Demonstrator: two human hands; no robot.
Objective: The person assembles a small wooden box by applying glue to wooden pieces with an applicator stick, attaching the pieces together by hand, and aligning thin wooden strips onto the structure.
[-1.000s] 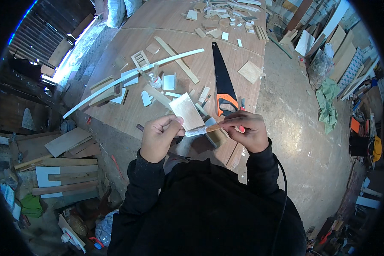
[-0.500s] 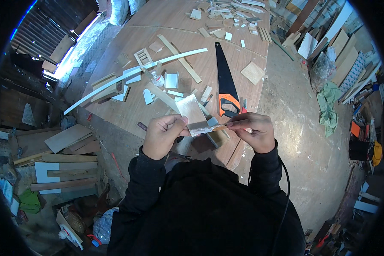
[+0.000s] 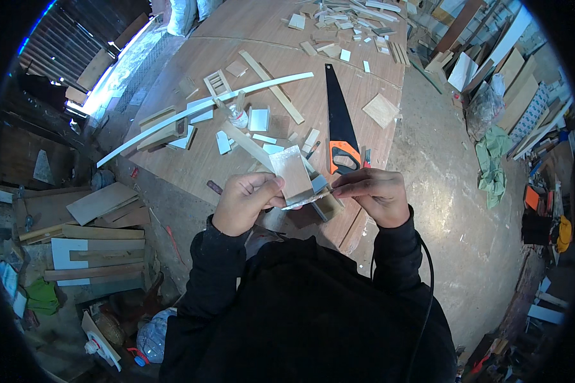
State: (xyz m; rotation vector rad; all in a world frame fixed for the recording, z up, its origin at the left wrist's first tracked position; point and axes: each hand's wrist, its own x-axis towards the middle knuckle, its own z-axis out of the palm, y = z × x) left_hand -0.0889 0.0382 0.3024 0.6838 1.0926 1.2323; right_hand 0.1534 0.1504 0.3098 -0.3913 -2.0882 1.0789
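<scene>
My left hand is closed on a small flat wooden board, pinching its left side between thumb and fingers. The board is tilted up above the near end of the table. At its lower edge lies a thin strip or stick with a whitish, smeared look; its exact kind is unclear. The fingers of my right hand are pinched together at the strip's right end. Just beyond that hand rests a handsaw with a black blade and an orange handle.
On the wooden table lie a long pale strip, a clear bottle, a square wooden piece and many offcuts at the far end. Boards are stacked on the floor at left. A green cloth lies at right.
The strip at the board's lower edge has turned and now looks thinner. My right hand has shifted slightly left. The board stays in my left hand, a little lower and further right.
</scene>
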